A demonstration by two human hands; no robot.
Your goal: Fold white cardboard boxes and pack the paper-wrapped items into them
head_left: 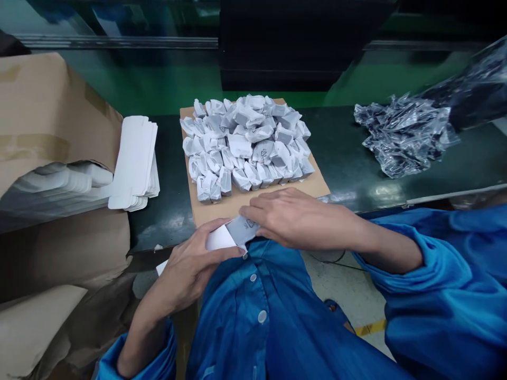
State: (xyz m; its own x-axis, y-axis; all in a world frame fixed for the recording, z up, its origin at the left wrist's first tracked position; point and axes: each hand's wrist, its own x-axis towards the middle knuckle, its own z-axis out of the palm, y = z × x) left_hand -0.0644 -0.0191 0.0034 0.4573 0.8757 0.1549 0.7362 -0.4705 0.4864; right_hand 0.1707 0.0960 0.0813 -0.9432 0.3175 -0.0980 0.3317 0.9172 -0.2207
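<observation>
My left hand (pixel 194 258) is closed around a small white box (pixel 221 238), held just above my lap at the table's front edge. Half inside the box's open end is a small packet in pale grey wrapping (pixel 242 228), with dark printed marks on it. My right hand (pixel 281 219) grips the outer end of this packet between thumb and fingers. Beyond both hands, a heap of similar wrapped packets (pixel 253 142) lies on a sheet of brown cardboard (pixel 214 211).
Flat white folded cartons (pixel 134 158) lie stacked at the left, beside a large brown paper-wrapped bundle (pixel 59 116) with more cartons inside. A pile of clear plastic bags (pixel 407 132) sits on the dark table (pixel 340 153) at the right. A dark panel (pixel 281 47) stands behind.
</observation>
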